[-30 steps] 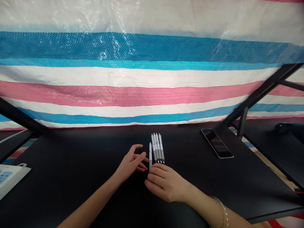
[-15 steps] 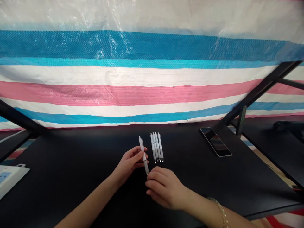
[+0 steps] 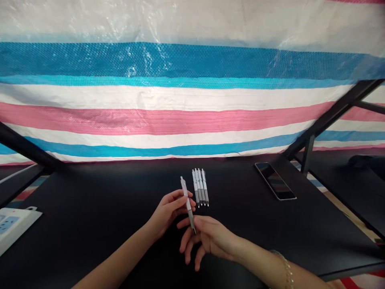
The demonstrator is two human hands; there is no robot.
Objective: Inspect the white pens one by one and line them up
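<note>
A white and grey click pen (image 3: 188,204) is held at a slant in front of me, its clicker end away from me and its tip pointing down toward me. My left hand (image 3: 169,210) pinches its white barrel between thumb and fingers. At the grey grip, my right hand (image 3: 210,237) has its thumb against the pen and its index finger behind it, while its other fingers are spread. Just beyond my hands, several matching pens (image 3: 200,187) lie side by side on the black table (image 3: 120,188), tips toward me.
A dark-screened phone (image 3: 275,180) lies to the right. A white power strip (image 3: 18,224) sits at the left edge. Black metal bars (image 3: 306,150) slope up at both sides, and a striped plastic sheet (image 3: 180,120) hangs behind the table.
My right hand has gone from curled fingers at the pen's tip to thumb and index finger at its grip, other fingers spread. The held pen has shifted slightly right and toward me.
</note>
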